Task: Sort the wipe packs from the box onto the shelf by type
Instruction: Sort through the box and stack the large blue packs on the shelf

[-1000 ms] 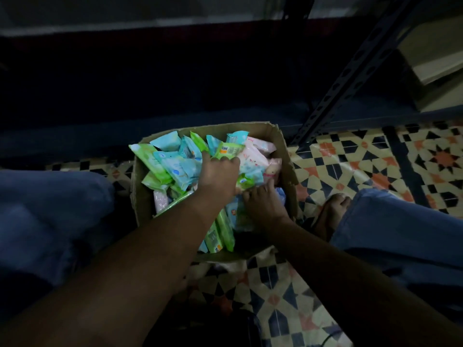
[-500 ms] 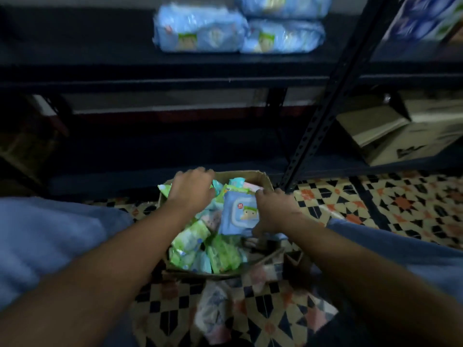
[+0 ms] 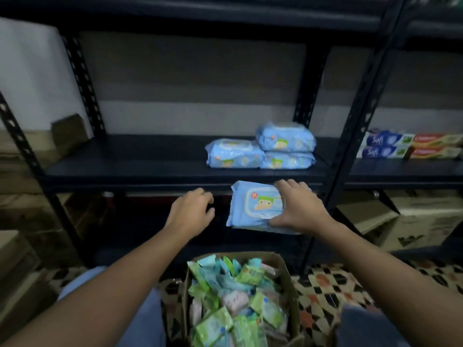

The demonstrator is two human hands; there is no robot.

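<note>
Right hand (image 3: pixel 299 209) gripped a blue wipe pack (image 3: pixel 253 207), fingers (image 3: pixel 284 186) curled over its top edge and thumb along the lower edge, at center right of the frame. Pack was held in the air, tilted, label with a cartoon face toward the camera, just below the front lip of the black shelf (image 3: pixel 150 169). Left hand (image 3: pixel 191 212) sat center frame, beside the pack but apart from it, fingers loosely curled and holding nothing.

On the shelf board above, right of center, lay three more blue packs (image 3: pixel 260 151): one on the left, two stacked at right, touching each other. All looked like the same type as the held one.

Cardboard box (image 3: pixel 288 279) stood on the patterned tile floor (image 3: pixel 323 289) at bottom center, between the person's knees in blue trousers (image 3: pixel 82 284). It was full of small wipe packs (image 3: pixel 233 296), green, light blue and pink, jumbled together.

In the neighbouring shelf bay at right edge lay flat cartons (image 3: pixel 411 146), blue-white and red, stacked two high. Below them, lower right, sat brown cardboard cartons (image 3: pixel 413 221). More brown cartons (image 3: pixel 20 209) were at the left edge, dim. Print on most packs was too blurred to read.
</note>
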